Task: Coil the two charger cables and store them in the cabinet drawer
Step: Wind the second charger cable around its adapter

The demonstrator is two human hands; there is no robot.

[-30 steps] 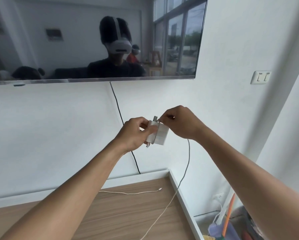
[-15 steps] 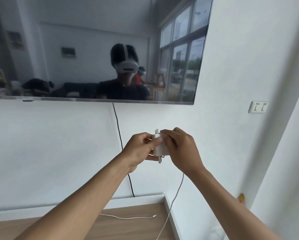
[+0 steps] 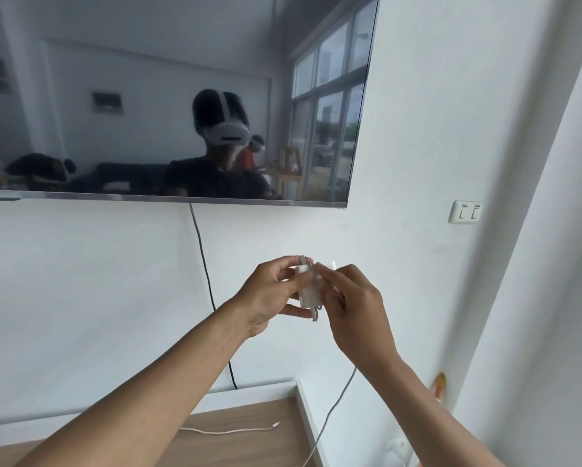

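My left hand (image 3: 269, 298) grips a white charger adapter (image 3: 307, 284) in front of the wall, its metal prongs pointing up. My right hand (image 3: 353, 305) pinches the white cable against the adapter's right side, with a turn of cable lying over the block. The rest of that cable (image 3: 337, 402) hangs from under my right wrist down past the cabinet's right edge. A second thin white cable (image 3: 229, 327) lies loose on the wooden cabinet top (image 3: 249, 423), its plug end pointing right. No drawer is in view.
A wall-mounted TV (image 3: 168, 96) fills the upper left, and its black power cord (image 3: 208, 291) runs down the wall behind the cabinet. A white switch plate (image 3: 466, 212) is on the wall at right. An orange handle tip (image 3: 438, 382) shows behind my right forearm.
The view has tilted up, showing less of the cabinet top. My right hand has moved round the adapter with the cable, from its top to its right side. My left hand still holds the adapter.
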